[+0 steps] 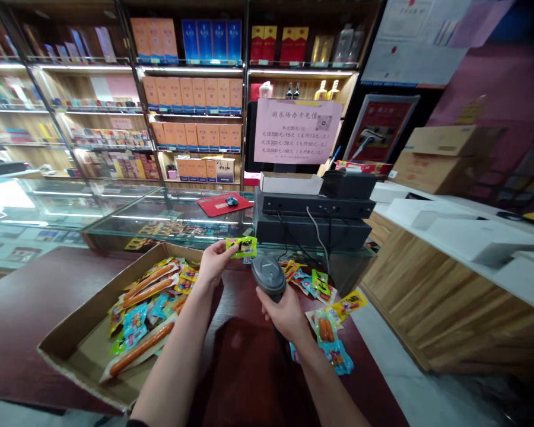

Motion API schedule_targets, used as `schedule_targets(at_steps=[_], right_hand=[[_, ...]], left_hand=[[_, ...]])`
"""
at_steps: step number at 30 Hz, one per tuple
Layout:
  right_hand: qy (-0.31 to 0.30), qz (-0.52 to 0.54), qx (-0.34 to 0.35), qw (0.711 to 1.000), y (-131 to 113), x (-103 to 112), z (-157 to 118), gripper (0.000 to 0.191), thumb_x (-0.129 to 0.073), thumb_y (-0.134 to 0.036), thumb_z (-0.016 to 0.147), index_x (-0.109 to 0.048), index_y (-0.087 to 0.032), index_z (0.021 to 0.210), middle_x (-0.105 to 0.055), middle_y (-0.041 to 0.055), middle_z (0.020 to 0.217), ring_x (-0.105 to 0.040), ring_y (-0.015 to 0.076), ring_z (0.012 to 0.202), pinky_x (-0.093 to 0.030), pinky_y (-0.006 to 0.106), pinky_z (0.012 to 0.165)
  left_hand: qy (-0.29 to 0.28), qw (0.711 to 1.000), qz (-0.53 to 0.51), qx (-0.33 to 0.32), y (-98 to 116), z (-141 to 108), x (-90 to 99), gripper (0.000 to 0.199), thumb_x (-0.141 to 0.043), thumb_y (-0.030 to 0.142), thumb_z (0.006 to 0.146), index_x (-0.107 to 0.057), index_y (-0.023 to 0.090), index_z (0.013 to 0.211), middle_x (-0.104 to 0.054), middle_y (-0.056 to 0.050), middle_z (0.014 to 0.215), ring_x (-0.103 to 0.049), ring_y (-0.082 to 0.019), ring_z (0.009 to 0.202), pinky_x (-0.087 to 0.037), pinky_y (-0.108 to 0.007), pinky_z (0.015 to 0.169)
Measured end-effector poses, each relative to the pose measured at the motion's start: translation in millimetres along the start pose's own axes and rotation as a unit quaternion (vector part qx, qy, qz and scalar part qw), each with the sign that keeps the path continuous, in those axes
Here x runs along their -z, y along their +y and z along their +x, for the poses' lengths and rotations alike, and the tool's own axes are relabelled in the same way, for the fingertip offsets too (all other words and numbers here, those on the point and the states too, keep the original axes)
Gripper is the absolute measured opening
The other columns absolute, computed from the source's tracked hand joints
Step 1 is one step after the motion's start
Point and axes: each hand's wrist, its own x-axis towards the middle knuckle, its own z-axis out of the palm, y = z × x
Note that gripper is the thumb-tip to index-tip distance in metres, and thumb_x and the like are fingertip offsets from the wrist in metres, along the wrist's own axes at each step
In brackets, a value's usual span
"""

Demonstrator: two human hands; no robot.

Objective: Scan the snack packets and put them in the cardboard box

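Observation:
Pinched in my left hand is a small green snack packet, held up above the dark red table. My right hand wraps round the handle of a grey barcode scanner, whose head sits just right of and below the packet. A shallow cardboard box stands under and left of my left forearm, with wrapped sausages and several colourful packets inside. To the right of my right hand lie loose snack packets, among them a yellow one and a blue one.
Beyond the table are a glass counter, a red mouse pad and a black cash register unit with hanging cables. A pink paper sign stands above it. Boxed goods fill the back shelves; a wood-panelled counter is at right.

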Motion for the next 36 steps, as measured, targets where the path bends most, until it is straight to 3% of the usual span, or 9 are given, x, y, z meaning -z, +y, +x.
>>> schedule_targets(at_steps=[5,10,13,16,19,23,26,31,36], right_hand=[[-0.074,0.032,-0.046,0.996,6,-13,2,0.037,-0.068,-0.052,0.074,-0.057,-0.018,0.08,-0.056,-0.0016,0.047,-0.049,0.0122,0.034,-0.038,0.022,0.034],[-0.109,0.038,-0.053,0.992,9,-34,1,0.041,-0.068,-0.057,0.073,-0.057,-0.018,0.078,-0.057,-0.0007,0.048,-0.05,0.0134,0.036,-0.039,0.024,0.036],[-0.127,0.036,-0.043,0.99,8,-43,-1,0.041,-0.068,-0.057,0.073,-0.057,-0.018,0.077,-0.058,-0.0001,0.049,-0.052,0.0141,0.038,-0.041,0.025,0.038],[-0.136,0.033,-0.036,0.99,8,-45,-1,0.04,-0.068,-0.056,0.074,-0.057,-0.018,0.078,-0.058,-0.0003,0.05,-0.052,0.0138,0.038,-0.041,0.025,0.039],[-0.123,0.037,-0.042,0.991,10,-39,0,0.04,-0.068,-0.056,0.074,-0.057,-0.017,0.078,-0.057,-0.0007,0.05,-0.051,0.0131,0.038,-0.04,0.024,0.038],[-0.082,0.038,-0.056,0.994,14,-19,2,0.04,-0.068,-0.056,0.073,-0.056,-0.018,0.077,-0.056,-0.0015,0.048,-0.049,0.0122,0.036,-0.038,0.023,0.036],[-0.045,0.031,-0.054,0.997,17,4,1,0.038,-0.068,-0.054,0.074,-0.056,-0.018,0.074,-0.056,-0.0009,0.047,-0.051,0.0128,0.037,-0.04,0.023,0.037],[0.013,0.015,-0.078,0.997,26,42,-2,0.037,-0.067,-0.054,0.075,-0.058,-0.018,0.076,-0.056,-0.0012,0.048,-0.05,0.0135,0.037,-0.04,0.024,0.038],[0.043,0.005,-0.088,0.995,44,65,-1,0.038,-0.065,-0.056,0.076,-0.06,-0.019,0.075,-0.056,-0.0016,0.048,-0.052,0.0142,0.039,-0.041,0.025,0.04]], left_hand=[[0.116,0.991,0.039,-0.055,34,-16,59.2,0.051,-0.088,0.038,0.051,-0.068,0.011,0.09,-0.071,-0.006,0.08,-0.067,-0.016,0.069,-0.056,-0.028,0.065],[0.257,0.957,0.041,-0.128,75,-43,127.1,0.052,-0.087,0.035,0.052,-0.067,0.012,0.094,-0.07,-0.007,0.089,-0.068,-0.017,0.079,-0.058,-0.034,0.076],[0.28,0.944,0.042,-0.171,86,-56,144.9,0.049,-0.086,0.036,0.055,-0.068,0.012,0.093,-0.069,-0.007,0.09,-0.068,-0.019,0.084,-0.059,-0.037,0.078],[0.265,0.95,0.054,-0.157,83,-58,133.7,0.05,-0.086,0.036,0.055,-0.068,0.012,0.094,-0.069,-0.007,0.09,-0.068,-0.018,0.083,-0.059,-0.036,0.078],[0.208,0.969,0.062,-0.119,67,-49,100.3,0.05,-0.086,0.037,0.055,-0.068,0.012,0.095,-0.069,-0.007,0.089,-0.067,-0.018,0.081,-0.059,-0.036,0.077],[0.125,0.987,0.068,-0.077,26,-25,51.9,0.046,-0.084,0.038,0.058,-0.068,0.012,0.092,-0.069,-0.007,0.087,-0.066,-0.017,0.078,-0.058,-0.032,0.071],[0.088,0.992,0.074,-0.045,-15,-1,27.7,0.043,-0.083,0.037,0.059,-0.068,0.013,0.092,-0.069,-0.007,0.084,-0.066,-0.017,0.076,-0.057,-0.03,0.067],[0.095,0.989,0.115,0.004,-79,40,9.6,0.037,-0.082,0.031,0.057,-0.068,0.014,0.086,-0.069,-0.006,0.078,-0.066,-0.018,0.074,-0.055,-0.029,0.065],[0.111,0.966,0.234,-0.002,-116,71,1.8,0.029,-0.08,0.024,0.06,-0.067,0.016,0.085,-0.07,-0.007,0.08,-0.067,-0.019,0.079,-0.052,-0.031,0.076]])
